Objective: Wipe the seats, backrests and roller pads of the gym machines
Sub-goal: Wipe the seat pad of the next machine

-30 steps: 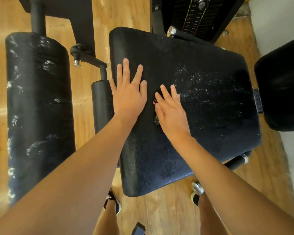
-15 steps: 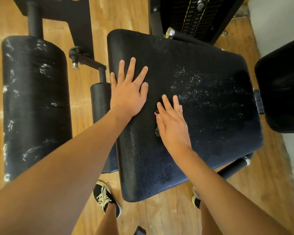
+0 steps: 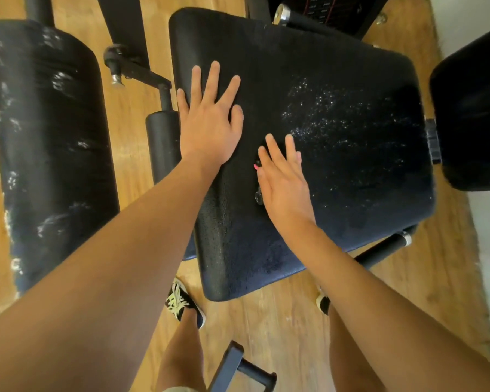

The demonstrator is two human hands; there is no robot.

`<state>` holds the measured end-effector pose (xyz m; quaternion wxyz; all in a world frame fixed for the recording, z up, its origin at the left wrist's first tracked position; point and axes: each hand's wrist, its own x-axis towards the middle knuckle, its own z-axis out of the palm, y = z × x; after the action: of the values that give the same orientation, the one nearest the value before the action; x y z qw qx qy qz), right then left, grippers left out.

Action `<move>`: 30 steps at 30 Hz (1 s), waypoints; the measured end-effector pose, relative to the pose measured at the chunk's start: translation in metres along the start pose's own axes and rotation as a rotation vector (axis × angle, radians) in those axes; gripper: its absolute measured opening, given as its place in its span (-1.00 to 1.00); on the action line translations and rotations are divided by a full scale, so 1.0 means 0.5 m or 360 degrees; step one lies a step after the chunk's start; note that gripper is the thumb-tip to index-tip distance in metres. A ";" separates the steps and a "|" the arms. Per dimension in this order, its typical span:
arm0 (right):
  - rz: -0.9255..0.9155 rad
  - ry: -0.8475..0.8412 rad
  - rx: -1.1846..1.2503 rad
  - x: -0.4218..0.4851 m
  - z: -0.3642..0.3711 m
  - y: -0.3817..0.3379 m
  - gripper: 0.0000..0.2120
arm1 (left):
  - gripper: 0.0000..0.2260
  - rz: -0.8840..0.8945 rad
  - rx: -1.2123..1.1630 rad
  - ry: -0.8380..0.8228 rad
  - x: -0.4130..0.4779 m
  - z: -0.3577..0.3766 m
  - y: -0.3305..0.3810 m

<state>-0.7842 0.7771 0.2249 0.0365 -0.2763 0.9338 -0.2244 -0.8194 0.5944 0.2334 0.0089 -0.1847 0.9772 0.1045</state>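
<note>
On the black seat pad (image 3: 337, 179), centre of view, left hand (image 3: 207, 131) lies flat, fingers (image 3: 212, 80) spread wide; right hand (image 3: 283, 182) just beside it, fingers straight, pressing a small dark object (image 3: 258, 197), mostly hidden.

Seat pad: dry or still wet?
Wet, at least partly: white droplets speckle the seat pad on its right half.

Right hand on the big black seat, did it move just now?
Yes. Against the black padded seat, the right hand has slid a little toward its near edge, closer to the person.
</note>
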 end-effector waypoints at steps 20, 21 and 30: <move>0.0046 -0.0080 -0.0030 -0.012 0.002 -0.014 -0.56 | -0.53 -0.0029 -0.0010 0.0028 0.003 0.001 -0.001; 0.0055 -0.0084 -0.0045 -0.016 0.002 -0.014 -0.56 | -0.53 -0.0029 -0.0014 0.0026 0.002 0.000 -0.001; -0.0095 -0.0144 -0.0208 -0.187 -0.004 -0.007 -0.54 | -0.53 -0.0050 0.0003 0.0018 0.003 0.001 0.000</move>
<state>-0.7038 0.8251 0.2232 0.0538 -0.3155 0.9352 -0.1514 -0.8210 0.5941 0.2328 0.0052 -0.2005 0.9743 0.1024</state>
